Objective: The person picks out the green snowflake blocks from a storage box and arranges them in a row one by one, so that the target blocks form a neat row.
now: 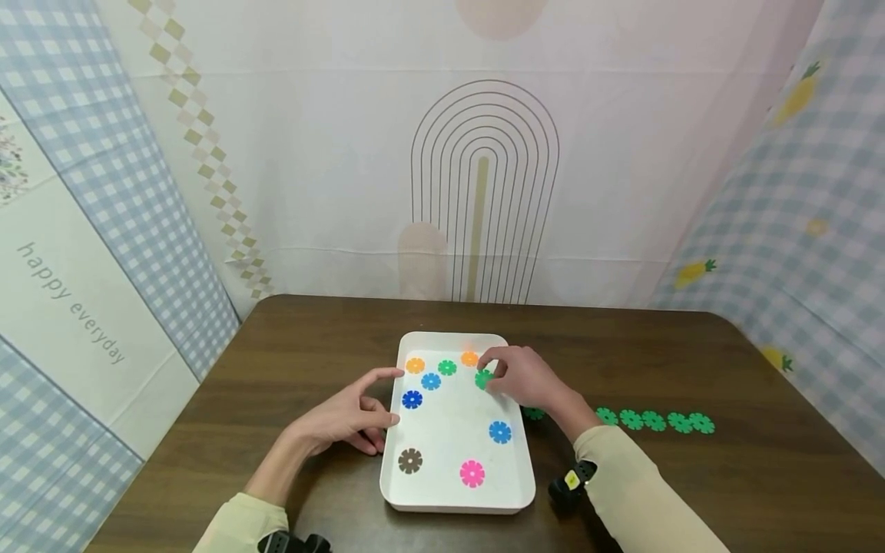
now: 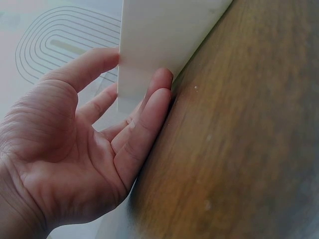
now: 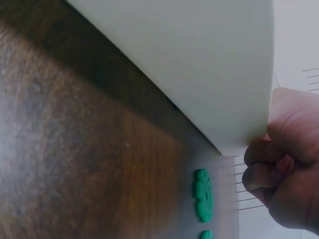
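A white rectangular tray (image 1: 456, 503) holds several flower-shaped plastic discs. My left hand (image 1: 349, 415) holds the tray's left side. Its thumb and forefinger tips reach over the rim, and the other fingers bend against the outer wall, as the left wrist view shows. My right hand (image 1: 528, 376) reaches over the tray's right rim, pinching a green disc (image 1: 482, 379) between thumb and forefinger. In the right wrist view, curled fingers show beside the tray wall, and the pinched disc is hidden. Near that hand lie an orange disc (image 1: 469, 359) and another green disc (image 1: 447, 368).
Right of the tray, several green discs (image 1: 653, 421) form a row on the brown table (image 1: 332, 330), partly hidden by the right forearm. Blue (image 1: 500, 432), pink (image 1: 472, 474) and brown (image 1: 410, 461) discs lie inside the tray. Patterned cloths hang behind and at both sides.
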Demonstrator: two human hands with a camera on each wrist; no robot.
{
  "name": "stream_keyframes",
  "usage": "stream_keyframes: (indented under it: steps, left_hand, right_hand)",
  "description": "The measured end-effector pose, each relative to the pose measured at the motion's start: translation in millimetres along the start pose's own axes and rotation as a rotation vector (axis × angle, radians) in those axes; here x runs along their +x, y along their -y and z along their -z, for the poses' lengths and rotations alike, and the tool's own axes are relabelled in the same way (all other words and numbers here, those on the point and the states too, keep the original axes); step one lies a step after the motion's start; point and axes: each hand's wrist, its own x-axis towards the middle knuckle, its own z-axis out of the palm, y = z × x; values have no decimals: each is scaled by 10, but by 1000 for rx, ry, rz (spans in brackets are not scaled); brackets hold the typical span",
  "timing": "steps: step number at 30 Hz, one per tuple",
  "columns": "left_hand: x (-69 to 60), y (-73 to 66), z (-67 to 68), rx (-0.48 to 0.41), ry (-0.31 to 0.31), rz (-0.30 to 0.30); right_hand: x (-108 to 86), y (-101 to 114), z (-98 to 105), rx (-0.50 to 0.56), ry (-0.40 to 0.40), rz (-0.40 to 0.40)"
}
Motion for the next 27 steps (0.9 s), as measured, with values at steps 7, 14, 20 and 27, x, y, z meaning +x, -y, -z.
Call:
stream_keyframes:
  steps: [7, 14, 20, 27]
  left_hand:
    - [-6, -11, -1, 9, 1, 0]
    - [-3, -24, -5, 14, 4, 4]
    - [-8, -31, -4, 17, 4, 1]
    - [-7, -26, -8, 21, 9, 0]
  right_hand:
    - [-24, -22, 45, 120, -16, 19]
    - [-63, -15, 190, 244, -43, 29]
    - [-155, 1, 357, 312, -73, 55]
    - [-314, -109, 445, 366, -95, 30]
